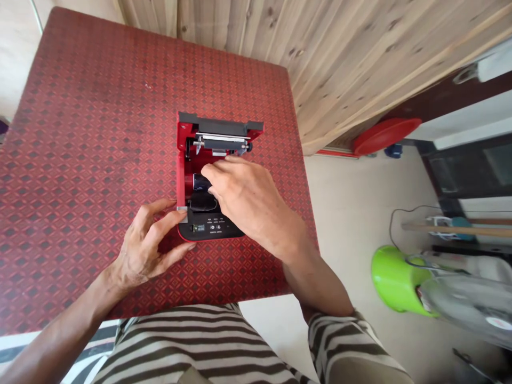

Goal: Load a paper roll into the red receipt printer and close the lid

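Note:
A small red and black printer [212,232] stands on the table with its hinged lid [224,128] raised, showing a roller and metal parts. My left hand [146,245] grips its near left corner, the thumb at the front edge and the fingertips on the side and top. My right hand [248,194] reaches into the open bay from the right, its fingers closed on the right end of a dark roll [200,182]. The hand hides that end and much of the bay. A black rounded part [202,201] lies just in front of the roll, behind the button panel.
A red patterned cloth covers the table [100,133]. Wooden boards [240,32] run along its far side. On the floor to the right are a green bucket [396,277], a clear plastic bag [468,298] and a red basin [384,136].

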